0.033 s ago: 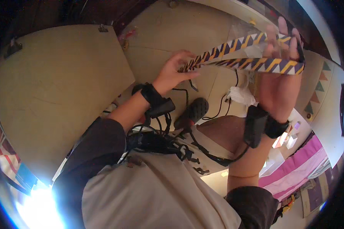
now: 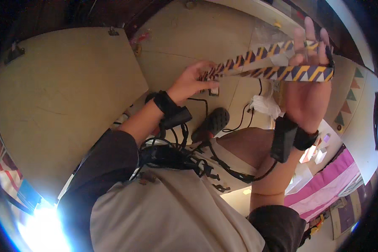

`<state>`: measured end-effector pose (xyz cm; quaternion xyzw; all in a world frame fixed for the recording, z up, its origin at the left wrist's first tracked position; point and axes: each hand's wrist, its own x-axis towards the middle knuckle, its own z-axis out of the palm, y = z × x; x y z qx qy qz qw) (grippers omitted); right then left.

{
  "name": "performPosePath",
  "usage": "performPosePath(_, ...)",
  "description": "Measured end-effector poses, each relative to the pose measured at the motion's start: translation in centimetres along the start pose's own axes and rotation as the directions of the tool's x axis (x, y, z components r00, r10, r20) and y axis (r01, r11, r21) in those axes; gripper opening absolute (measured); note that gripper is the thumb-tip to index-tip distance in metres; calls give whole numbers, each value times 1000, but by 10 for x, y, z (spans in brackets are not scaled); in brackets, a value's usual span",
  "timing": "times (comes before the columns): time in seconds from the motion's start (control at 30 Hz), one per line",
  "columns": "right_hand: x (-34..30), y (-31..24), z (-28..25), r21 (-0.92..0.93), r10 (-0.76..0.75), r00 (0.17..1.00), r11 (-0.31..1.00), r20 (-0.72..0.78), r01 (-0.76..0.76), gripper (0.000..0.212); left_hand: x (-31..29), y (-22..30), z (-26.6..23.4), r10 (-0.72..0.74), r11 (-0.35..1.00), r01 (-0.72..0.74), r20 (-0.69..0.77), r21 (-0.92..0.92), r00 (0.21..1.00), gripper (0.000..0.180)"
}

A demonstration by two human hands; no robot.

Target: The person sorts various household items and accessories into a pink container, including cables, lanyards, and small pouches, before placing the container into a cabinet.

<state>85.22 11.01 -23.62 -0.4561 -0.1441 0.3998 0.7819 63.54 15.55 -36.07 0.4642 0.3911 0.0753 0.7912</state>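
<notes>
A flat strap patterned in dark blue, yellow and white (image 2: pixel 268 73) runs in a long loop between my two hands. My left hand (image 2: pixel 193 80) is closed around the gathered end, thumb below and fingers above. Just under that thumb hangs a small dark rectangular piece with a pale face (image 2: pixel 214 90); its kind is unclear. On the other side, my right hand (image 2: pixel 307 94) has its palm toward me and its fingers stretched apart. One length of the strap crosses below those fingers, and the other passes among them. A black fitting sits at the loop's right end, partly hidden.
A large tan board with clips (image 2: pixel 67 80) stands at the left. Below are a dark perforated shoe (image 2: pixel 212 124), black cables on the floor (image 2: pixel 242 117) and a crumpled white piece (image 2: pixel 265 105). Pink-and-white striped fabric (image 2: pixel 323 180) lies at the lower right. Black bands wrap both wrists.
The hanging dark piece under my left hand has swung, and its pale face now shows. My right hand and the strap have shifted very slightly.
</notes>
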Motion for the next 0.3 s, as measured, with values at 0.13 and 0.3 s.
performPosePath(0.13, 15, -7, -20, 50, 36, 994, 998, 102, -42, 44, 2, -11, -7, -269, 963, 266, 215, 44, 939, 37)
performPosePath(0.3, 29, -10, -31, -592, -70, 995, 806, -76, 12, 51, -17, 31, -2, -198, 977, 181, 172, 111, 965, 47)
